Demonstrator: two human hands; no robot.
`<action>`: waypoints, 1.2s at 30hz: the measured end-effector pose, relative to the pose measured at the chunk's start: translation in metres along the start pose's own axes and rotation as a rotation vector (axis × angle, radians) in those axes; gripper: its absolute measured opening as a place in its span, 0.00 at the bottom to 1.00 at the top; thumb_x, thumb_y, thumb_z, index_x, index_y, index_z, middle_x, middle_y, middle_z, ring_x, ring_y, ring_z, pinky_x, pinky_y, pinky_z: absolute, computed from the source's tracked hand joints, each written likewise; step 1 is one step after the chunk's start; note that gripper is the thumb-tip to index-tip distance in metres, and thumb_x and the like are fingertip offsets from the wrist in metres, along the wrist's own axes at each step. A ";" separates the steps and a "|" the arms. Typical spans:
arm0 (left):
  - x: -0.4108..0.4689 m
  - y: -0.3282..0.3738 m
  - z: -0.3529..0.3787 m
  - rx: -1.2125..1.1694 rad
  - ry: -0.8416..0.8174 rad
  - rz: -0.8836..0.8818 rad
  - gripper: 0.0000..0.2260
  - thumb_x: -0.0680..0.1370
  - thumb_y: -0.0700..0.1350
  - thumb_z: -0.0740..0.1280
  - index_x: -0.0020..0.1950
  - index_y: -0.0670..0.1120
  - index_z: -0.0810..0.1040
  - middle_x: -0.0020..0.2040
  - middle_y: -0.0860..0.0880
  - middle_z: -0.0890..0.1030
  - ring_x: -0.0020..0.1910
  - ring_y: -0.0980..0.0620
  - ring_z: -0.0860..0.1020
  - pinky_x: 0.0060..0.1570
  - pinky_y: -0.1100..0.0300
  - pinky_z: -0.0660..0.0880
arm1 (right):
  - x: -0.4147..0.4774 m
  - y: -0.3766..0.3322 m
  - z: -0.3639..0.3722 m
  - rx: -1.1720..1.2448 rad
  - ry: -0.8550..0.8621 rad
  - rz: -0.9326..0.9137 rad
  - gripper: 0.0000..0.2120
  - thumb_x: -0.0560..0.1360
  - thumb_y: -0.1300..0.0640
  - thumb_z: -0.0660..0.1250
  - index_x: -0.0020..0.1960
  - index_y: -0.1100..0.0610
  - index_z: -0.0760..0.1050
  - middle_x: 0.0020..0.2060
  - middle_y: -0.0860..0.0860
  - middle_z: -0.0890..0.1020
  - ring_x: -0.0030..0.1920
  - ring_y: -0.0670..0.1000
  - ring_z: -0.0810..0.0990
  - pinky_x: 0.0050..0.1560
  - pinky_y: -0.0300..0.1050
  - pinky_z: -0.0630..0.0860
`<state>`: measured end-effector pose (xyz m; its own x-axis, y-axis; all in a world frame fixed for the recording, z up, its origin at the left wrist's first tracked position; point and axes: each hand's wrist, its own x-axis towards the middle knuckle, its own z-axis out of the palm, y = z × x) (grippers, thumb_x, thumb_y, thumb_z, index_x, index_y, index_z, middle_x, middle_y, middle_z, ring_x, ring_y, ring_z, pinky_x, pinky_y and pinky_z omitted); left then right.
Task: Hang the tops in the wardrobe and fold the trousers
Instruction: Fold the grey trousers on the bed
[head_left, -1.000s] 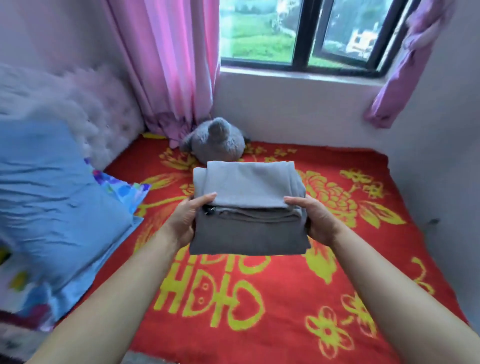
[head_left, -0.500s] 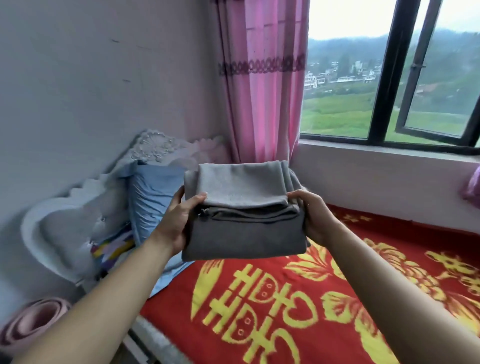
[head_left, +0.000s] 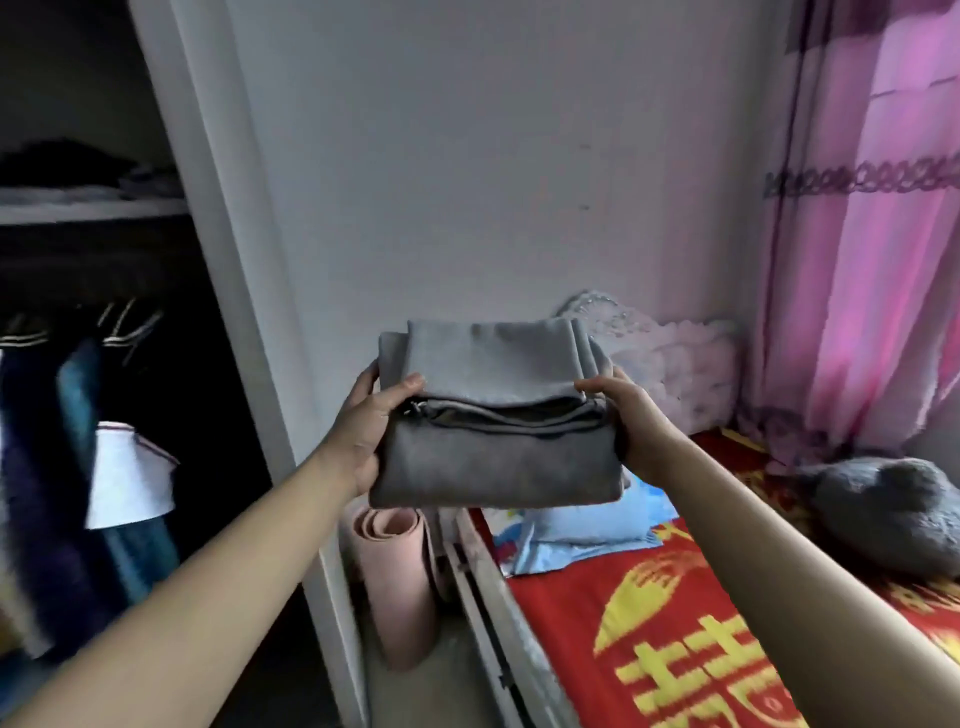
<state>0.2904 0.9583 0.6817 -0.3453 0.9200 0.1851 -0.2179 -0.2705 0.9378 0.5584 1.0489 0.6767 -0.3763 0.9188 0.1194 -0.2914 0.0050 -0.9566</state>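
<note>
Trousers — grey, folded; nearer wardrobe

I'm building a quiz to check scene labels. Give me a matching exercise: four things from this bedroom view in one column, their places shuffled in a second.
1 folded grey trousers
2 rolled pink mat
3 grey plush toy
4 hanging clothes

A on the red bedspread
B inside the wardrobe
C held between left hand and right hand
D upright on the floor beside the bed

Pairs: 1-C, 2-D, 3-A, 4-B
</note>
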 end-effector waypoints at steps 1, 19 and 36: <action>-0.002 0.013 -0.024 -0.008 0.039 0.021 0.17 0.74 0.42 0.74 0.62 0.53 0.79 0.53 0.45 0.85 0.47 0.46 0.85 0.42 0.51 0.81 | 0.008 0.001 0.027 -0.007 -0.036 -0.005 0.13 0.75 0.60 0.66 0.58 0.48 0.76 0.48 0.51 0.86 0.45 0.49 0.86 0.41 0.42 0.79; 0.008 0.277 -0.483 0.142 0.379 0.334 0.09 0.73 0.46 0.75 0.52 0.54 0.83 0.51 0.47 0.86 0.48 0.47 0.85 0.45 0.51 0.81 | 0.118 0.038 0.573 -0.124 -0.395 -0.158 0.36 0.64 0.51 0.72 0.71 0.41 0.68 0.61 0.48 0.81 0.59 0.52 0.81 0.59 0.50 0.77; 0.180 0.414 -0.598 0.194 0.365 0.443 0.12 0.72 0.47 0.75 0.55 0.51 0.82 0.47 0.48 0.86 0.44 0.49 0.86 0.35 0.56 0.80 | 0.295 -0.022 0.744 -0.180 -0.369 -0.355 0.35 0.64 0.47 0.73 0.69 0.45 0.70 0.58 0.51 0.82 0.57 0.54 0.81 0.56 0.52 0.77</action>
<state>-0.4078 0.8423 0.9277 -0.6634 0.5657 0.4898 0.1771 -0.5172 0.8373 -0.2004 1.0266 0.9305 -0.5752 0.6490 0.4979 -0.3135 0.3873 -0.8670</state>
